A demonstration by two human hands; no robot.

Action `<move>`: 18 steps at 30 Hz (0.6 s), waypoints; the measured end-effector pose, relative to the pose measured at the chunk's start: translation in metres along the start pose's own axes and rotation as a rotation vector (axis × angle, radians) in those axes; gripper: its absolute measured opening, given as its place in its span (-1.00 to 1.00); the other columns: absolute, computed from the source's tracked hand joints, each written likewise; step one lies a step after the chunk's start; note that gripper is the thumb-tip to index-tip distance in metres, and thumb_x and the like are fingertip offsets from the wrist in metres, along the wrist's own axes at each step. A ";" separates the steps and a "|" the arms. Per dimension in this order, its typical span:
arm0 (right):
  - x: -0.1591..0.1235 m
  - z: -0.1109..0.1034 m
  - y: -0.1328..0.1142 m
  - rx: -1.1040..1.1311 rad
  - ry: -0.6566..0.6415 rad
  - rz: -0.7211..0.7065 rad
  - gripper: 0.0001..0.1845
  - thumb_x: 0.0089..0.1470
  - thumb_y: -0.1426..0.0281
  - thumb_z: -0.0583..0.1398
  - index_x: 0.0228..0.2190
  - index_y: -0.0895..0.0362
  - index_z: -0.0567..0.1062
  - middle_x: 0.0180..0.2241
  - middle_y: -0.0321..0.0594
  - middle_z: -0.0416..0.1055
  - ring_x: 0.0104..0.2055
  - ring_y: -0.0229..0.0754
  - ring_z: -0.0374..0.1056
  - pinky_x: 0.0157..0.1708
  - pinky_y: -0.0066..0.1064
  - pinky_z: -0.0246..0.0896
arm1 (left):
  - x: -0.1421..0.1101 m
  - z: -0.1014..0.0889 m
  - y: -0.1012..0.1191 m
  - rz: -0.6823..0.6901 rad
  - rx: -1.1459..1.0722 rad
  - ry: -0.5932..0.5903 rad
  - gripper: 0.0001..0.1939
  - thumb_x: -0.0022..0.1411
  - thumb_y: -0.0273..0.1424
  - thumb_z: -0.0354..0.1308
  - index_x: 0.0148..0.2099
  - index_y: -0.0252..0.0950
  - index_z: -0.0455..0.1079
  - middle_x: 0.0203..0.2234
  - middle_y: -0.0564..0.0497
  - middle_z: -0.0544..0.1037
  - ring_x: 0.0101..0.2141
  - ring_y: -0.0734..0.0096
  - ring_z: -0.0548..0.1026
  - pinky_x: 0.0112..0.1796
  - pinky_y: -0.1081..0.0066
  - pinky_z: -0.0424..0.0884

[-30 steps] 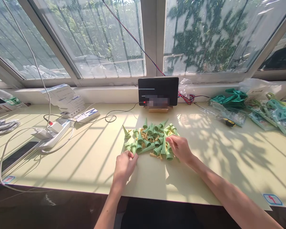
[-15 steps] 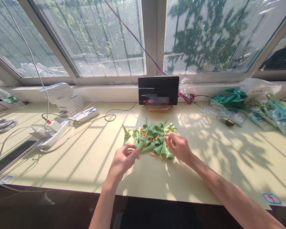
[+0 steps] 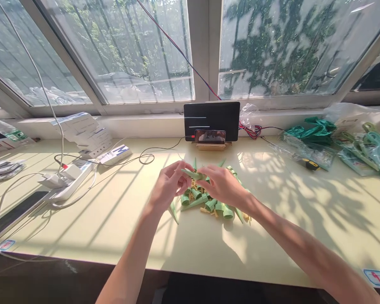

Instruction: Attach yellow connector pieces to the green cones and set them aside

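Note:
Above the pile, a pale green cone [image 3: 191, 173] with a thin tip lies sideways between my two hands. My left hand [image 3: 167, 185] pinches it near the narrow end. At the wide end, the fingers and thumb of my right hand [image 3: 224, 186] close round the rim; whether a small peg is in them too is hidden. Beneath my hands spread several more green cones [image 3: 196, 200], mixed with short tan pegs [image 3: 205, 210]. One loose cone [image 3: 173, 212] lies below my left wrist, its tip toward me.
A tablet [image 3: 212, 120] stands at the window, with a phone [image 3: 210, 136] on a small stand before it. To the left are a power strip [image 3: 72, 181], cables, boxes [image 3: 82, 133] and another phone [image 3: 17, 213]. Plastic bags [image 3: 316, 128] and a yellow-black tool [image 3: 310, 164] lie right.
My left hand has lifted a cone from the pile and moved up and right. My right hand has shifted left to meet it at the cone's wide end.

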State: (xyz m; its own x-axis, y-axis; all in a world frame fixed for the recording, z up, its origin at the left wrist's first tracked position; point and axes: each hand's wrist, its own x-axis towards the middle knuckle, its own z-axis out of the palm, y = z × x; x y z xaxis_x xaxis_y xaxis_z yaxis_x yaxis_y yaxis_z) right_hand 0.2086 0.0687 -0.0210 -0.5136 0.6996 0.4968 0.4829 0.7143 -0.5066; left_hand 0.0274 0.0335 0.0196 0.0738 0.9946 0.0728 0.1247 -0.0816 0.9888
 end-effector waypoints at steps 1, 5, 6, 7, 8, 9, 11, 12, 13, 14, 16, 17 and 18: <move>-0.001 0.000 0.001 0.059 -0.009 0.041 -0.79 0.20 0.29 0.19 -0.17 0.12 0.51 -0.37 -0.22 0.44 -0.53 -0.33 0.22 -0.49 -0.48 0.06 | 0.003 0.001 -0.006 0.063 -0.005 0.015 -0.46 0.27 0.10 -0.10 -0.25 -0.29 0.38 -0.66 0.06 0.35 -0.70 0.56 0.18 -0.67 0.49 0.01; -0.005 -0.005 0.000 0.248 -0.071 0.162 -0.77 0.17 0.24 0.21 -0.22 0.13 0.54 -0.42 -0.24 0.46 -0.52 -0.31 0.25 -0.52 -0.49 0.11 | 0.005 0.005 -0.036 0.276 0.202 0.083 -0.49 0.22 0.09 0.02 -0.19 -0.28 0.40 -0.59 0.06 0.36 -0.61 0.52 0.25 -0.58 0.47 0.17; -0.005 -0.006 -0.002 0.272 -0.097 0.163 -0.77 0.18 0.24 0.19 -0.24 0.12 0.54 -0.44 -0.26 0.45 -0.51 -0.30 0.25 -0.52 -0.50 0.12 | 0.004 0.007 -0.044 0.299 0.261 0.068 -0.55 0.20 0.03 0.10 -0.18 -0.28 0.41 -0.59 0.08 0.36 -0.59 0.51 0.28 -0.55 0.47 0.21; -0.005 -0.007 -0.003 0.291 -0.124 0.150 -0.77 0.20 0.24 0.17 -0.26 0.12 0.54 -0.46 -0.28 0.44 -0.50 -0.31 0.25 -0.51 -0.50 0.12 | 0.003 0.008 -0.050 0.308 0.302 0.063 -0.62 0.22 -0.04 0.12 -0.17 -0.27 0.41 -0.60 0.09 0.35 -0.58 0.51 0.29 -0.54 0.48 0.23; -0.004 -0.007 -0.004 0.304 -0.147 0.130 -0.78 0.22 0.26 0.16 -0.29 0.12 0.54 -0.48 -0.30 0.43 -0.48 -0.31 0.26 -0.49 -0.51 0.13 | 0.002 0.010 -0.055 0.320 0.342 0.074 -0.67 0.24 -0.10 0.11 -0.17 -0.26 0.42 -0.61 0.11 0.34 -0.59 0.51 0.30 -0.54 0.49 0.23; -0.004 -0.007 -0.005 0.310 -0.164 0.110 -0.79 0.23 0.29 0.15 -0.31 0.12 0.54 -0.49 -0.31 0.43 -0.46 -0.31 0.26 -0.47 -0.51 0.13 | 0.000 0.011 -0.059 0.342 0.380 0.090 -0.72 0.26 -0.15 0.10 -0.16 -0.25 0.43 -0.61 0.11 0.33 -0.59 0.51 0.30 -0.55 0.49 0.23; -0.005 -0.006 -0.005 0.302 -0.189 0.093 -0.80 0.23 0.33 0.14 -0.34 0.13 0.54 -0.50 -0.32 0.42 -0.46 -0.31 0.26 -0.46 -0.52 0.11 | -0.002 0.012 -0.064 0.399 0.469 0.128 -0.77 0.28 -0.21 0.08 -0.20 -0.24 0.45 -0.58 0.08 0.36 -0.57 0.52 0.30 -0.55 0.50 0.24; -0.005 -0.005 -0.004 0.294 -0.204 0.097 -0.80 0.23 0.33 0.14 -0.35 0.14 0.54 -0.50 -0.32 0.43 -0.46 -0.32 0.25 -0.47 -0.51 0.09 | -0.003 0.012 -0.066 0.427 0.518 0.146 -0.78 0.28 -0.23 0.08 -0.24 -0.24 0.46 -0.56 0.07 0.38 -0.56 0.51 0.30 -0.54 0.50 0.26; -0.005 -0.004 -0.004 0.288 -0.222 0.107 -0.79 0.23 0.33 0.14 -0.34 0.14 0.54 -0.49 -0.32 0.43 -0.47 -0.32 0.24 -0.48 -0.51 0.08 | -0.004 0.012 -0.067 0.453 0.568 0.162 -0.79 0.28 -0.25 0.08 -0.27 -0.25 0.45 -0.55 0.05 0.38 -0.56 0.51 0.30 -0.53 0.50 0.27; -0.005 -0.004 -0.003 0.287 -0.244 0.120 -0.79 0.23 0.33 0.14 -0.33 0.13 0.55 -0.47 -0.31 0.44 -0.47 -0.32 0.24 -0.48 -0.51 0.07 | -0.005 0.011 -0.069 0.485 0.611 0.180 -0.80 0.27 -0.27 0.08 -0.31 -0.25 0.44 -0.55 0.05 0.38 -0.56 0.51 0.29 -0.53 0.50 0.27; -0.006 -0.004 -0.003 0.298 -0.287 0.147 -0.80 0.21 0.30 0.16 -0.30 0.12 0.55 -0.43 -0.30 0.47 -0.46 -0.32 0.26 -0.47 -0.50 0.08 | -0.005 0.008 -0.072 0.581 0.660 0.220 -0.83 0.24 -0.31 0.12 -0.38 -0.25 0.40 -0.59 0.08 0.34 -0.58 0.52 0.25 -0.54 0.52 0.25; -0.006 -0.005 -0.003 0.305 -0.303 0.161 -0.79 0.20 0.28 0.17 -0.29 0.12 0.56 -0.41 -0.29 0.48 -0.45 -0.31 0.27 -0.47 -0.49 0.09 | -0.005 0.007 -0.074 0.639 0.660 0.245 -0.85 0.22 -0.34 0.15 -0.40 -0.25 0.38 -0.61 0.10 0.31 -0.59 0.54 0.23 -0.55 0.52 0.24; -0.006 -0.006 -0.003 0.311 -0.314 0.174 -0.79 0.19 0.26 0.18 -0.28 0.12 0.56 -0.40 -0.29 0.49 -0.45 -0.31 0.28 -0.46 -0.49 0.09 | -0.005 0.006 -0.075 0.690 0.648 0.269 -0.86 0.20 -0.37 0.17 -0.41 -0.26 0.36 -0.62 0.12 0.29 -0.60 0.55 0.22 -0.56 0.53 0.22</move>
State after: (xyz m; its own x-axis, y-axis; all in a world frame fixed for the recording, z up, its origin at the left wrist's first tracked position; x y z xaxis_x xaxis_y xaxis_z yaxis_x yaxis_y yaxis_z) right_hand 0.2139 0.0625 -0.0181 -0.6567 0.7339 0.1735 0.3696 0.5137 -0.7743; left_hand 0.0233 0.0342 -0.0552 0.1168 0.6905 0.7138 0.6632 -0.5892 0.4614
